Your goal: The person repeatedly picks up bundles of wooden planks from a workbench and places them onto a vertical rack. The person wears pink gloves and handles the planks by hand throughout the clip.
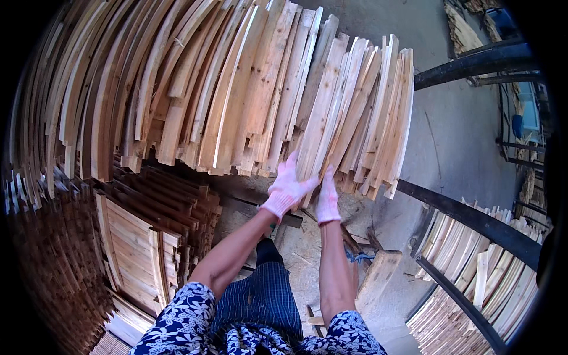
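View from above of a person's two bare forearms reaching forward into a big stack of pale wooden slats (236, 89). Both hands wear pink-and-white knit gloves.

The left hand (288, 188) is spread wide, fingers fanned, with its palm pressed flat against the lower end of one bundle of slats (349, 112). The right hand (327, 198) lies just beside it, fingers straight and together, resting on the same bundle's lower end from the right. Neither hand is wrapped around a slat; both press on the wood with open palms.

The bundle is a fan of thin, light boards leaning up and away from the person, at the right edge of the larger stack. The stack fills the upper left and middle of the view, its boards standing on end and tilted, their lower ends ragged and uneven.

Below the stack on the left sit darker piles of flat wooden panels (142, 248). On the right, a black metal rack (473, 222) holds more pale slats (473, 278) laid at a slant. A second black bar (473, 65) crosses the upper right. The grey concrete floor (455, 136) shows between stack and rack, with wood scraps and sawdust near the person's feet.

The person wears blue sleeves with a white flower print and a dark checked garment (266, 296).
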The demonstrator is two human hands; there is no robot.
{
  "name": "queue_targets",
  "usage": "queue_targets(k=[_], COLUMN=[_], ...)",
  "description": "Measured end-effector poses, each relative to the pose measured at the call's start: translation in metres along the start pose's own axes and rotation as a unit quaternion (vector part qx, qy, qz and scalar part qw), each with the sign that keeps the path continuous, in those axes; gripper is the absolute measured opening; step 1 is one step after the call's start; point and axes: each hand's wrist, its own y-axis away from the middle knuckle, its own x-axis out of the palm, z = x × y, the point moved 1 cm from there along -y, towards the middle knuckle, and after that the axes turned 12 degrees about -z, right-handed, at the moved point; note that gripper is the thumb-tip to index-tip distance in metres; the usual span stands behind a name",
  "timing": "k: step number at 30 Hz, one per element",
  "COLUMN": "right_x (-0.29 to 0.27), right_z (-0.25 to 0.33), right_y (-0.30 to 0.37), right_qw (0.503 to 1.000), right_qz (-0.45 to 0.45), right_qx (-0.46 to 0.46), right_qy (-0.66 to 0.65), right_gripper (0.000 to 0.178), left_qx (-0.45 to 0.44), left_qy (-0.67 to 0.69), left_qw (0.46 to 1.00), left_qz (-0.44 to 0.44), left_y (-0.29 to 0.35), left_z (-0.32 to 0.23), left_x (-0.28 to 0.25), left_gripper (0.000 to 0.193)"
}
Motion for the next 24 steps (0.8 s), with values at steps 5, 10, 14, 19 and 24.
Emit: queue_targets(k=[5, 10, 14, 19, 24], right_x=[-0.008, -0.009, 0.011, 0.023, -0.003], right_z=[-0.001, -0.043, -0.084, -0.019, 0.011], right_y=[0.134, 0.085, 0.038, 0.073, 0.163], right_qw=[0.993, 0.952, 0.979, 0.992, 0.98], right_qz=[0.035, 0.099, 0.017, -0.005, 0.072], right_qx=[0.114, 0.181, 0.027, 0.03, 0.067], right_qy=[-0.022, -0.225, -0.204, -0.126, -0.173], right_gripper=[0.077, 0.072, 0.071, 0.078, 0.076], left_qx=[-0.021, -0.2, -0.125, -0.12, -0.116], left_qy=[0.125, 0.122, 0.092, 0.272, 0.087], left_qw=[0.988, 0.936, 0.941, 0.925, 0.951], left_qz=[0.082, 0.263, 0.3, 0.237, 0.274], left_y=[0.087, 0.066, 0.004, 0.022, 0.122], left_z=[0.068, 0.102, 0.143, 0.125, 0.082], left_x=[-0.05, -0.089, -0.052, -0.048, -0.095], left_gripper=[0.121, 0.125, 0.122, 0.115, 0.116])
